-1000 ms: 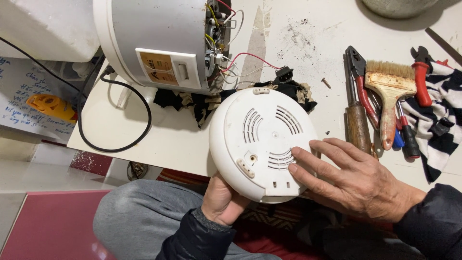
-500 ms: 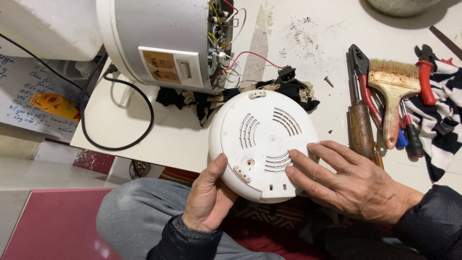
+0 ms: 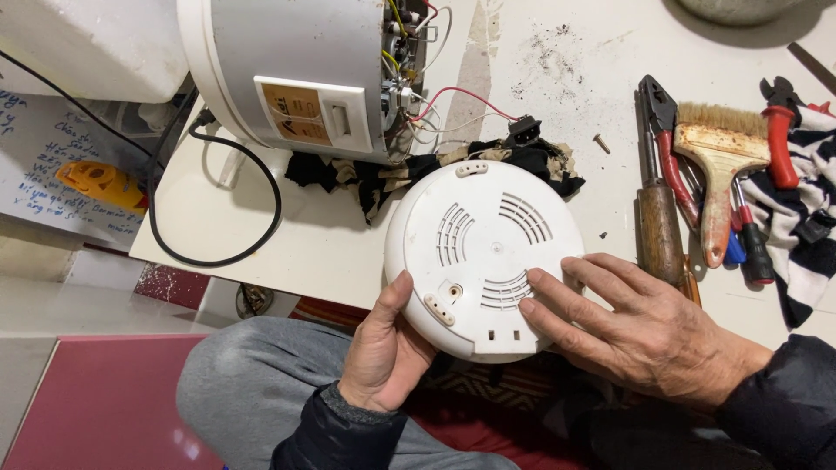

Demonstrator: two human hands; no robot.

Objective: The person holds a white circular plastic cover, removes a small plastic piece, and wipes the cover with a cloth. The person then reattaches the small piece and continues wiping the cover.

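A: Head view, and the round white cover (image 3: 484,257) is the centrepiece, lying half over the near edge of the white table (image 3: 340,252), vent slots facing up.

B: Hands?

A: The left hand (image 3: 380,352) cups the cover's near-left rim from below, thumb up along the edge, fingers curled under it. The right hand (image 3: 640,335) lies flat on the cover's right side, fingers spread, tips on the lower vent slots.

B: What's around the cover?

A: Just behind it, a black rag (image 3: 418,170) touching its far edge. Further behind and to the left, the grey appliance body (image 3: 296,65) on its side, loose wires (image 3: 418,104) showing at its open end. A black cable (image 3: 213,209) loops left of the cover.

B: And to the right?

A: Tools, well clear of the cover: a wooden-handled tool (image 3: 662,231), red-handled pliers (image 3: 666,144), a worn paintbrush (image 3: 718,165), then a striped cloth (image 3: 805,209) beyond.
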